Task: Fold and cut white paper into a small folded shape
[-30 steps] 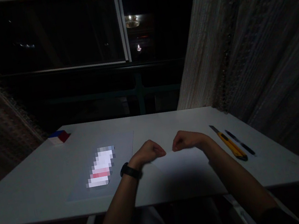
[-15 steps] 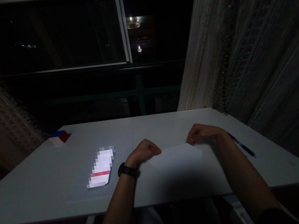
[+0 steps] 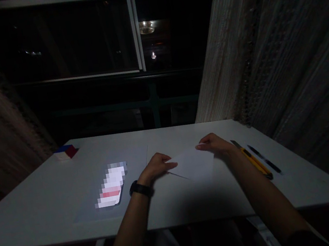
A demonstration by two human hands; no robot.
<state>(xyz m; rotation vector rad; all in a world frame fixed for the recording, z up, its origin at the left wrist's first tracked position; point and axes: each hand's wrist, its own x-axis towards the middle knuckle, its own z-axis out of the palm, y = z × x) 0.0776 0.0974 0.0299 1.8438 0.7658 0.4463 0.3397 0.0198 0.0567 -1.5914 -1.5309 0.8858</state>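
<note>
A white sheet of paper (image 3: pixel 195 162) is held between my two hands over the front middle of the table. My left hand (image 3: pixel 158 165), with a black band on its wrist, pinches the paper's left corner between thumb and fingers. At the upper right edge, my right hand (image 3: pixel 214 144) grips the paper the same way. The sheet looks tilted, and its lower left edge stands off the tabletop. Right of my right forearm lies a yellow utility knife (image 3: pixel 256 163), and beside it a dark pen (image 3: pixel 264 159).
On the white table (image 3: pixel 48 203), a phone (image 3: pixel 113 185) with a lit, blurred screen rests on another paper sheet (image 3: pixel 86 211) at left. A blue, red and white block (image 3: pixel 65 152) sits at the far left corner. Curtains (image 3: pixel 217 45) hang on both sides of a dark window.
My right hand has moved slightly left and up, lifting and tilting the paper. The yellow utility knife, hidden behind my right forearm before, now shows. My left hand has barely moved.
</note>
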